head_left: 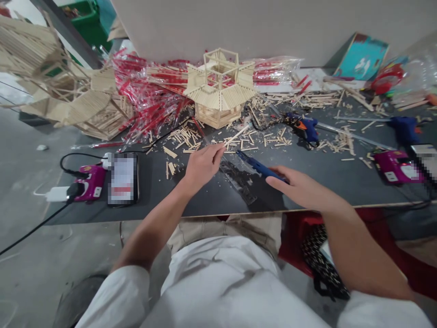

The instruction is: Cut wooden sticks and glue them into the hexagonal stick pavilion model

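Observation:
Between the fingers of my left hand (205, 163) are thin wooden sticks (237, 135), their far ends pointing up and right. My right hand (298, 186) is closed around the handle of a blue cutting tool, which looks like pliers (256, 166). The tool's tip is close to the sticks but apart from them. Under both hands lies a strip of clear plastic (241, 184) on the dark table. A lantern-shaped model of wooden sticks (220, 91) stands upright just beyond my left hand, with short cut stick pieces (187, 139) scattered around it.
Red-and-clear plastic wrappers (146, 95) heap behind the model. A larger stick structure (78, 91) is at the left. Glue guns (309, 130) lie to the right. A phone (123, 178) and purple power strips (92, 182) with cables sit near the table's edges.

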{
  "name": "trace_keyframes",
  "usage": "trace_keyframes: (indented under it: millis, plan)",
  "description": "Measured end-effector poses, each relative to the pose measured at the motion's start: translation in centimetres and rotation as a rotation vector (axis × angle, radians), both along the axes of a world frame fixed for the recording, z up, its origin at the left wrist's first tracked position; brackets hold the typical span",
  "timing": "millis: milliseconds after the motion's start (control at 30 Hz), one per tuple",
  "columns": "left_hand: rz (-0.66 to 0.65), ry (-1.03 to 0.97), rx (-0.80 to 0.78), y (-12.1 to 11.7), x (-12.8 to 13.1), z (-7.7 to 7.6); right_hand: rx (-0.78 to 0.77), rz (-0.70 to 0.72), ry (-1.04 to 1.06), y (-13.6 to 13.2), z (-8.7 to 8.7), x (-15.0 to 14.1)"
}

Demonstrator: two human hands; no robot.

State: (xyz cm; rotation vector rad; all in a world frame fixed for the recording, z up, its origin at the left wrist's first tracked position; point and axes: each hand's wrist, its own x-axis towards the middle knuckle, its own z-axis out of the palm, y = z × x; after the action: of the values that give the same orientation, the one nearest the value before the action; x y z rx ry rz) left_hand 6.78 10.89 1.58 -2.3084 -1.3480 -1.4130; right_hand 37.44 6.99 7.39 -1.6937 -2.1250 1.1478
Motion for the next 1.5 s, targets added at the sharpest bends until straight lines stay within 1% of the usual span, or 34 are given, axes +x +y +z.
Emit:
trace_keyframes:
  millis: [67,200,333,467,567,733,967,1267,1500]
  plan:
    - [0.021,-0.005,-0.002,0.1,-0.1,0.1,0.009,0.001,0.081,0.6,0.2,-1.6]
    - [0.056,-0.027,-0.024,0.3,-0.6,0.5,0.017,0.001,0.142,1.1,0.5,-3.9]
    - [0.024,-0.008,-0.047,0.1,-0.8,0.8,-0.01,-0.063,0.238,0.7,0.7,-5.5]
    - [-0.008,0.034,-0.07,-0.1,-0.7,0.8,-0.015,-0.113,0.328,0.2,0.4,-6.6]
    - [-0.04,0.056,-0.071,-0.2,-0.6,0.9,-0.007,-0.137,0.336,-0.2,0.1,-7.0]
    - [-0.056,0.096,0.0,-0.4,-0.6,1.2,0.0,-0.135,0.383,-0.6,0.0,-7.3]
    - [-0.045,0.11,-0.06,-0.6,-0.5,1.2,0.006,-0.137,0.42,-0.9,-0.4,-7.6]
    - [-0.049,0.143,0.021,-0.6,-0.5,1.2,0.035,-0.115,0.357,-1.1,0.0,-7.8]
    - [-0.017,0.147,0.017,-0.9,-0.4,1.3,0.074,-0.114,0.286,-1.3,0.2,-8.0]
